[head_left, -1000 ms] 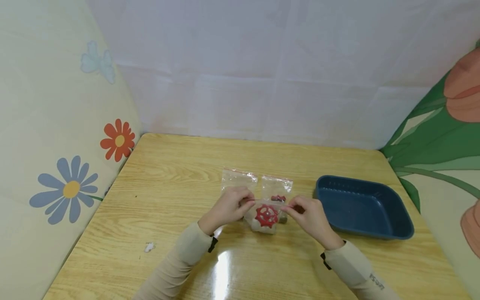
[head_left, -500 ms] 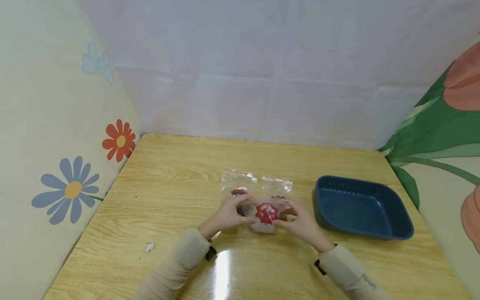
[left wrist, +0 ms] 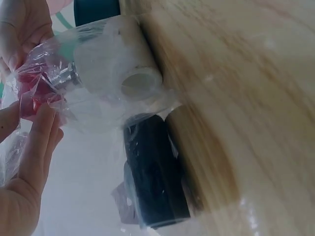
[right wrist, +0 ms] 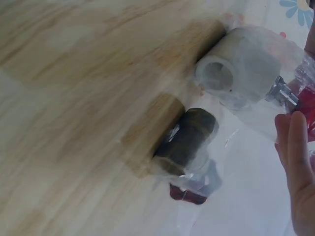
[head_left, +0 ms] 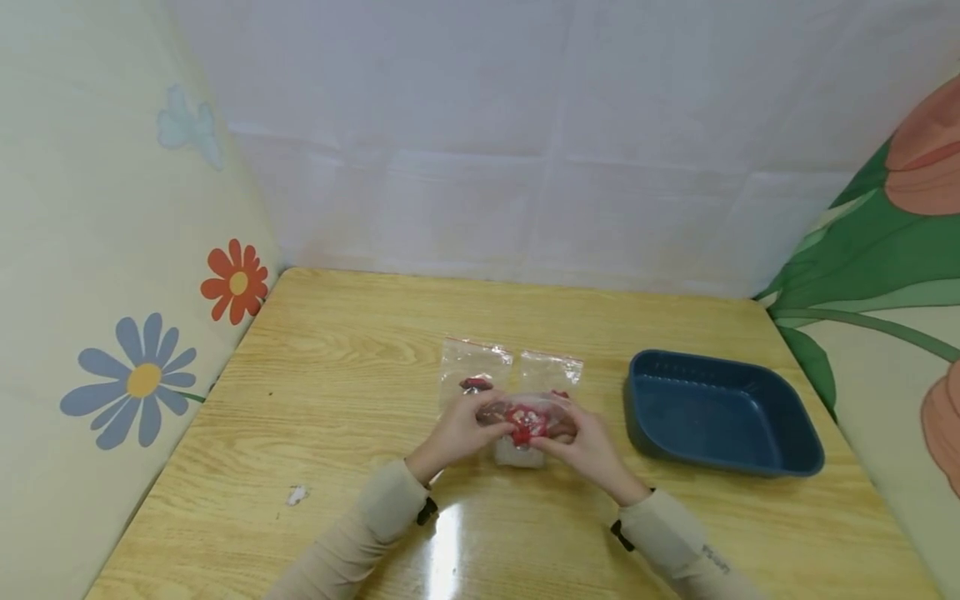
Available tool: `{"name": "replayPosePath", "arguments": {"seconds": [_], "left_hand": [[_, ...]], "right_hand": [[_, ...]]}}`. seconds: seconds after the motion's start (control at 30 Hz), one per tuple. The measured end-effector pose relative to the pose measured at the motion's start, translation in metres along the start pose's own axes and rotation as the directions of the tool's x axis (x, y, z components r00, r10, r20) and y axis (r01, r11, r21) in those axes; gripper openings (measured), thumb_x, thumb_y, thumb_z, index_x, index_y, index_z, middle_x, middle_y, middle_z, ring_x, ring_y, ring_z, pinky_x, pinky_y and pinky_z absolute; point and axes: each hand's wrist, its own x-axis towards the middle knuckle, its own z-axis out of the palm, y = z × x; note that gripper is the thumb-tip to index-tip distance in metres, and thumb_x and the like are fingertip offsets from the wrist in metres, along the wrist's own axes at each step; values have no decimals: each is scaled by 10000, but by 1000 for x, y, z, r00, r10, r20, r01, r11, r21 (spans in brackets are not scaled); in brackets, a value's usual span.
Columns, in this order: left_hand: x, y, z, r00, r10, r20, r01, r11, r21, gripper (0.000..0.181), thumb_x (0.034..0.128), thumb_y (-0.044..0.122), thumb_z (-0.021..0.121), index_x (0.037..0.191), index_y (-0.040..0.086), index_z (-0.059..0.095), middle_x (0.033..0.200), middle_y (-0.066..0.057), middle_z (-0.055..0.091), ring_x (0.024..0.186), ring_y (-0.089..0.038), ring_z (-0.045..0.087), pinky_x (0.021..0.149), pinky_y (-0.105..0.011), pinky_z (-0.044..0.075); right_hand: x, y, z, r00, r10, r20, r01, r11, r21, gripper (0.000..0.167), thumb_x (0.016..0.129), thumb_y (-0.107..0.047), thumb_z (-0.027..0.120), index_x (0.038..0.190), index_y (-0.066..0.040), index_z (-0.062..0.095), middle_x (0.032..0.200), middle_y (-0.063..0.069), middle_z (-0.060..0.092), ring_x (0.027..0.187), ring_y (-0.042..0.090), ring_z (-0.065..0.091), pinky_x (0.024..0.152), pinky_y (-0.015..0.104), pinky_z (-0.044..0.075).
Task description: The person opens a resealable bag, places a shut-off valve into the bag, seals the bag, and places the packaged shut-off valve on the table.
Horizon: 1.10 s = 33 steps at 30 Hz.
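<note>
A white pipe valve with a red handwheel stands upright on the table inside a clear zip bag. My left hand grips the bag at the handwheel's left side, thumb in front. From the right, my right hand holds the bag the same way, with its thumb near the other thumb. The plastic is bunched round the wheel, and the fingers behind it are partly hidden. The white body and a shiny metal stem show below the hands in the right wrist view.
Behind the hands lie two more clear zip bags, a left bag and a right bag, with red-handled parts inside. A dark cylindrical valve body shows through one. A deep blue tray stands at the right.
Both hands have moved from pinching the bag's top edge at its corners to gripping lower, round the handwheel. They have come closer together, and the bag's top is now bunched.
</note>
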Motion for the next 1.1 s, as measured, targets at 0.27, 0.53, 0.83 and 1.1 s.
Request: {"name": "replayPosePath", "arguments": {"seconds": [0.27, 0.53, 0.83, 1.1], "left_hand": [[-4, 2, -10, 998, 21, -56, -18, 998, 52, 258, 776, 108, 703, 996, -14, 648, 912, -123, 671, 811, -191, 654, 702, -188, 509], [-11, 11, -34, 994, -46, -104, 53, 997, 64, 277, 768, 101, 709, 1024, 19, 642, 878, -105, 666, 640, -108, 621, 542, -226, 523], [-16, 18, -69, 977, -181, -108, 177, 983, -45, 225, 780, 20, 677, 982, -48, 607, 829, -158, 658, 609, -182, 636, 519, -289, 536], [-18, 20, -101, 962, -235, -137, 238, 971, 11, 238, 793, 95, 690, 967, -48, 614, 779, -130, 663, 559, -202, 624, 507, -343, 536]], "right_hand": [[4, -10, 9, 1000, -4, 27, 4, 1000, 6, 520, 745, -184, 746, 1185, -1, 536, 921, 129, 642, 737, 145, 638, 635, 212, 525], [18, -37, 18, 998, -32, 62, 26, 995, 101, 502, 751, -107, 733, 1188, 32, 529, 932, 162, 649, 744, 194, 638, 653, 237, 531], [42, -55, 34, 997, -18, 74, 9, 992, 127, 476, 735, -151, 746, 1156, -24, 565, 902, 87, 645, 728, 153, 607, 644, 253, 528], [66, -73, 52, 994, -37, 100, 20, 986, 168, 428, 732, -125, 745, 1109, -2, 585, 925, 113, 635, 734, 156, 612, 650, 252, 529]]}}
